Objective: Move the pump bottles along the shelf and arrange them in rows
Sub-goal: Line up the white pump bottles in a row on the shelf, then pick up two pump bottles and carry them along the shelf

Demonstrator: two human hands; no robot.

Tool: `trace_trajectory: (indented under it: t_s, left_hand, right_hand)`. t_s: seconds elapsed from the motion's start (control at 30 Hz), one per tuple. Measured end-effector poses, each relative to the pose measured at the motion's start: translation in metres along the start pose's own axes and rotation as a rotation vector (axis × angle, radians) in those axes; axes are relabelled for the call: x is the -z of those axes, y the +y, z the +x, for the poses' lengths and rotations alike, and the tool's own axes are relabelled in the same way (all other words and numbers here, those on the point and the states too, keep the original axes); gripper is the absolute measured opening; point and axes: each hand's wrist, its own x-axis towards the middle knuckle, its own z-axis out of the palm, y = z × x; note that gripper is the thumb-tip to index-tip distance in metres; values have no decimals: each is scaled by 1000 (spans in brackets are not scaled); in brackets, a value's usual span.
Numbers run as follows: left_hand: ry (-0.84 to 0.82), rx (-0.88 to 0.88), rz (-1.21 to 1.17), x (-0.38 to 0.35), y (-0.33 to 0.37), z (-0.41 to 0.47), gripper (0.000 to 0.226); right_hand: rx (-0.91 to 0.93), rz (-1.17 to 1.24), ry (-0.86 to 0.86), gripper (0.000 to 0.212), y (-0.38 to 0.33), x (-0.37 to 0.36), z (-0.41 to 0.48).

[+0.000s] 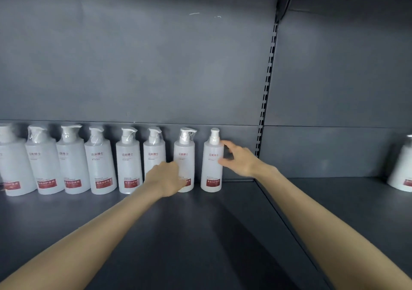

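Head view shows my left hand (166, 177) with fingers wrapped low on the seventh bottle (184, 160), my right fingers (225, 159) spread against the end bottle (212, 162) — I'd keep both upright on the shelf (200, 234) and slide them snug against the row — not lift.

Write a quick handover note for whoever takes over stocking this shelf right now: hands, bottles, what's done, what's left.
Left hand: wrapped on the lower body of the seventh bottle in the row.
Right hand: open, fingers at the right side of the end bottle; grip unclear.
Done: eight pump bottles stand upright along the back wall.
Left: one stray bottle stands far right, past the shelf divider; bring it over. The front shelf has no second row yet.
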Motion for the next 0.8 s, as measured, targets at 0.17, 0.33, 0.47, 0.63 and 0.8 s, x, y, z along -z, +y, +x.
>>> trace_trajectory:
  t_s: [0.17, 0.33, 0.47, 0.63, 0.8]
  left_hand:
    - [-65, -161, -29, 18, 19, -1, 43]
    - [-65, -388, -69, 30, 85, -2, 49]
    - [-27, -576, -90, 35, 162, -12, 50]
    - [-36, -759, -193, 26, 264, -31, 50]
    - [-38, -839, -285, -1, 367, -50, 52]
  right_hand:
    - [-104, -187, 31, 60, -1, 29, -33]
    - [-228, -304, 138, 54, 19, 83, -83]
    - [-354, -423, 230, 51, 51, 138, -135]
    - [-490, -500, 329, 45, 98, 206, -212]
    - [-580, -517, 350, 46, 155, 264, -284]
